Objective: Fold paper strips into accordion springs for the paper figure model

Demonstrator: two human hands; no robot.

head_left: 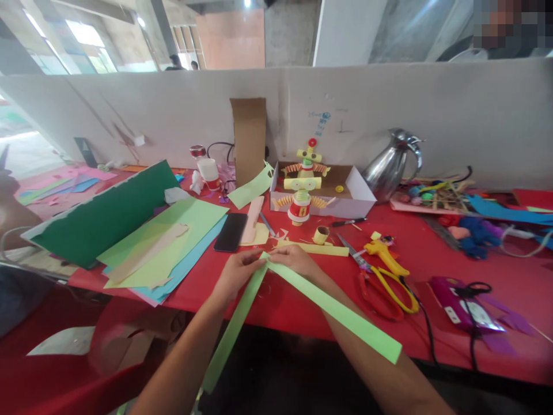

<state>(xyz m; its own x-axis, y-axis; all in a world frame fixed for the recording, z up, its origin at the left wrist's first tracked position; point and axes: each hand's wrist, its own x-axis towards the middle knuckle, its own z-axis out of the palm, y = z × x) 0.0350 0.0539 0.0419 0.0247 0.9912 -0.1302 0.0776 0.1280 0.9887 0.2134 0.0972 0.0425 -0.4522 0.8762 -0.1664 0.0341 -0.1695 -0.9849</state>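
"So, what is in hand at the center of the frame?"

"Pale green paper strip (341,308), held up at the near edge of a red table (194,297). From one corner it stretches toward lower left and lower right; whether that is two pieces or one bent piece cannot be made out."

"And the grip?"

"Left hand (237,274) pinches that corner, thumb against fingers with no gap visible. Right hand (298,262) is bunched on the same corner, its thumb partly hidden."

"How far along does the work appear?"

"Early, judging by the strip: the corner is formed, while both long runs look flat, with no further folds visible, and so presumably remain to be worked."

"Anything look finished?"

"Two figures at upper center, apparently. The front figure (299,207), pleated arms spread, stands before a white box (324,204); the rear figure (307,164) is partly hidden behind it."

"And the tools?"

"Scissors (367,267) and a yellow glue gun (389,256) lie right of center, untouched."
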